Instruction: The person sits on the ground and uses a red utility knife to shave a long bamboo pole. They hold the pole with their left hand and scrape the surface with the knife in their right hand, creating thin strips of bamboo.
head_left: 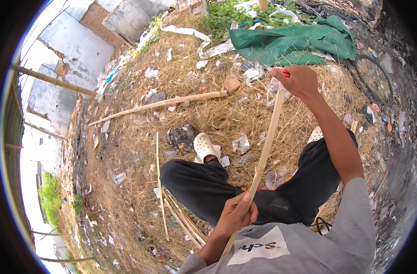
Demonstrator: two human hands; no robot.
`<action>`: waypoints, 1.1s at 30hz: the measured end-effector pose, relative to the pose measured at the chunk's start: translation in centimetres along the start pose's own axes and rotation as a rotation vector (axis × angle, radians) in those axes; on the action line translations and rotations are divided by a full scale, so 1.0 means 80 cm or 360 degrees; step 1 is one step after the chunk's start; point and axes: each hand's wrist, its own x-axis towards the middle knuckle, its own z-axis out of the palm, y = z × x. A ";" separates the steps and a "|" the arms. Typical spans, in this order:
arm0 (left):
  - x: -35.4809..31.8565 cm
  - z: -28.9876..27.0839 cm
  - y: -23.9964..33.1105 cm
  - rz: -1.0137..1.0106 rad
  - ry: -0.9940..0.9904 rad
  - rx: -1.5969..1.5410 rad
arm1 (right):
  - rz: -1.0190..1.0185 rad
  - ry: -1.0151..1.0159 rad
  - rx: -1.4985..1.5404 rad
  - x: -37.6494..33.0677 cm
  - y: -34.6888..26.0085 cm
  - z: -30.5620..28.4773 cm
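The left hand (236,212) has its fingers curled tight around the near end of a long bamboo strip (267,146), close to the body. From those fingers the strip runs up and away over the lap to the right hand (299,82). That hand's fingers are closed on a red-handled tool (283,72) at the strip's far end, arm stretched out.

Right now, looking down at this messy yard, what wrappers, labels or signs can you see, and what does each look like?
Shirt patch: white slanted panel with dark and orange print, on the grey shirt at the bottom.
Clear wrapper: crumpled, shiny, on the straw beside the white shoe.
White scraps: torn paper or plastic, next to the green tarp at the top.
Clear cup or wrapper: small, on the dry grass at left.
No signs or screens.
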 end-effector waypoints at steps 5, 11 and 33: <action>0.005 -0.023 -0.007 0.0088 -0.0030 -0.0385 | 0.0018 -0.0058 0.0534 -0.032 -0.019 -0.010; 0.015 -0.025 0.018 0.0250 0.0082 -0.0274 | -0.0680 -0.0165 0.0560 -0.120 -0.086 -0.015; 0.019 -0.019 0.014 0.0189 -0.0010 -0.0225 | -0.0523 0.0160 0.0061 -0.053 -0.048 0.012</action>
